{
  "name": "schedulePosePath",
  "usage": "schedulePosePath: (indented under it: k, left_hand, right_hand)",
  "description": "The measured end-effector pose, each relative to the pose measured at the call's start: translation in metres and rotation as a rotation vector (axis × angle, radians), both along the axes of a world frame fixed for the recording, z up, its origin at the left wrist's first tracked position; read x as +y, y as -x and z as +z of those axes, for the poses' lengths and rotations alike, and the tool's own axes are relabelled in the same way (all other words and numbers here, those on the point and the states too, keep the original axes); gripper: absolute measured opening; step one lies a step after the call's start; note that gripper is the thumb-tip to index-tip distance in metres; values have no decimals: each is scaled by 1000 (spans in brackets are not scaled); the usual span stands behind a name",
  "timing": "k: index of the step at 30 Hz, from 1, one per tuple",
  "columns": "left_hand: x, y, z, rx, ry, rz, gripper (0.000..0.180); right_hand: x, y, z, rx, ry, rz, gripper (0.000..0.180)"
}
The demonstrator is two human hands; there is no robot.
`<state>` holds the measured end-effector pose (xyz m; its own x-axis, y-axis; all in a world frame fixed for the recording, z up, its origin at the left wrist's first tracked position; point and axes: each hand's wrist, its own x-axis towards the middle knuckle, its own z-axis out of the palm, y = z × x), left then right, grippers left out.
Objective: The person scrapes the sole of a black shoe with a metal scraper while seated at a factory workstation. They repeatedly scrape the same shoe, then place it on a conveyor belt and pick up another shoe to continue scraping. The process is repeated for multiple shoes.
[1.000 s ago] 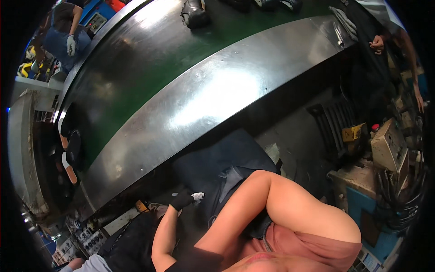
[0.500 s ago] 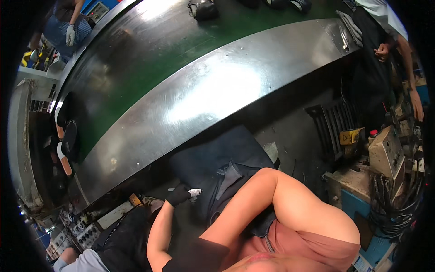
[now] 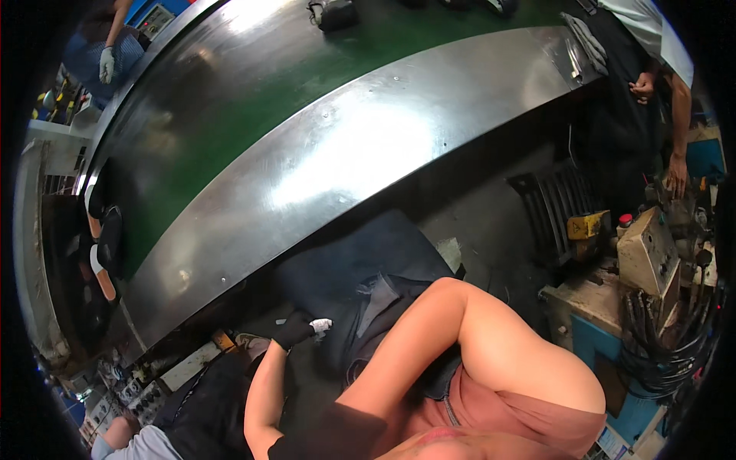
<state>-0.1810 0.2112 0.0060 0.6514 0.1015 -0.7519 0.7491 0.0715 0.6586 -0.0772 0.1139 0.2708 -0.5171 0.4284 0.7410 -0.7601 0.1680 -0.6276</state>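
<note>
My left hand (image 3: pixel 294 330), in a dark glove, is closed around a small crumpled white thing (image 3: pixel 320 325), perhaps cloth or paper. A pale tip pokes out on the other side of the fist. This hand hangs low at my left, beside the dark blue padded surface (image 3: pixel 368 245). My bent right arm crosses my front, and its forearm runs down to dark fabric (image 3: pixel 345 429) at the lower edge. The fingers of my right hand cannot be made out there. Grey torn cloth (image 3: pixel 379 299) lies over my lap.
A metal ledge (image 3: pixel 337 153) borders a green conveyor belt (image 3: pixel 253 126) carrying dark shoes (image 3: pixel 333 14). A dirty control box (image 3: pixel 648 249) with a red button and black cables (image 3: pixel 659 353) stand at right. Co-workers (image 3: pixel 640 84) are at upper right, upper left and lower left.
The whole view has shifted slightly, so the scene sits a little further left and up. The co-worker's arm at the right has moved inward toward the machine. My hands keep nearly the same pose.
</note>
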Motion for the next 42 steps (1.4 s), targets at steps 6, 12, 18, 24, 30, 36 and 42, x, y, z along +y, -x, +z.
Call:
schedulePosePath:
  k: [6,12,18,24,30,36,42]
  left_hand:
    - [2,-14,14,86,37,-58,31]
    - [-2,-17,24,98,-26,-33,30]
    - [-5,-20,30,91,-68,-22,31]
    - [1,-12,18,44,-1,-69,38]
    - [3,-15,32,66,-89,-177,37]
    - [9,4,-8,-192,-192,-210,49]
    - [4,-18,26,90,-28,-93,43]
  right_hand:
    - [2,2,0,-2,-12,0,44]
    - [4,-8,-3,-30,-3,-34,45]
    - [1,-10,-4,-45,-1,-19,45]
    - [-1,-22,1,-88,-16,-1,45]
    - [10,-102,-1,-480,224,-165,41]
    - [-11,-174,-76,-802,729,-529,38]
    - [-110,-195,-208,-1077,764,-971,43]
